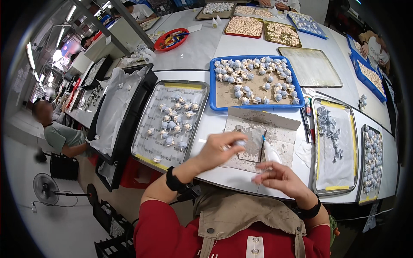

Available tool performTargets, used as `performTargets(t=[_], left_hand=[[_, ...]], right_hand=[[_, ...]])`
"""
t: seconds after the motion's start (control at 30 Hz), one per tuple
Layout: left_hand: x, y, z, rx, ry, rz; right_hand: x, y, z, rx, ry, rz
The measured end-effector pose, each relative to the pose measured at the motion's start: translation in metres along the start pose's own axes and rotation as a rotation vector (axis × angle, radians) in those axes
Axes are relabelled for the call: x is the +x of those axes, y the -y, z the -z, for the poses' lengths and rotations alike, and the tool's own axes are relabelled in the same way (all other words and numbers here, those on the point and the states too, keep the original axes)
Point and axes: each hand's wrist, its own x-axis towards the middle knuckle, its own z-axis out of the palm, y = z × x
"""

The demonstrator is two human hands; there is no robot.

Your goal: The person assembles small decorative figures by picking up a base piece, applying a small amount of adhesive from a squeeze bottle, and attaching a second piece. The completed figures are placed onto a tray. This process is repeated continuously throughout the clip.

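My left hand (220, 149) pinches a small blue-grey figurine piece (241, 143) between thumb and fingertips, above a stained cardboard sheet (234, 160). To its right my right hand (279, 178) hovers over the table's near edge, fingers apart and nothing visible in them. Between the hands, a white squeeze bottle (272, 154) with a thin blue-marked nozzle lies on the cardboard. Just beyond stands a blue tray (220, 104) of blue-and-cream figurines (245, 90). On the left, a metal tray (142, 144) lined with patterned paper carries more figurines (172, 124).
Right of the cardboard, a lined tray (335, 174) holds grey-blue small parts (328, 124); a full tray of pieces (372, 159) sits beyond. Black crates (148, 84) line the left edge. Farther back are a pale tray (307, 66) and a red basket (160, 48). Other people work around.
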Motion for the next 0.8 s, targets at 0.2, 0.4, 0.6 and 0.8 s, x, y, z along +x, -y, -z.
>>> performTargets(t=[0.2, 0.4, 0.6, 0.8], left_hand=[[-0.009, 0.056, 0.095, 0.641, -0.367, 0.330], [-0.004, 0.068, 0.083, 0.865, -0.494, 0.063], [0.009, 0.057, 0.071, 0.766, -0.412, -0.036], [0.061, 0.053, 0.055, 0.757, -0.184, 0.074]], right_hand=[[-0.023, 0.008, -0.012, -0.671, 0.596, 0.190], [-0.029, -0.012, -0.021, -0.894, 0.655, 0.334], [-0.018, 0.007, -0.020, -0.820, 0.919, 0.071], [-0.028, -0.002, -0.038, -0.535, 0.720, 0.343]])
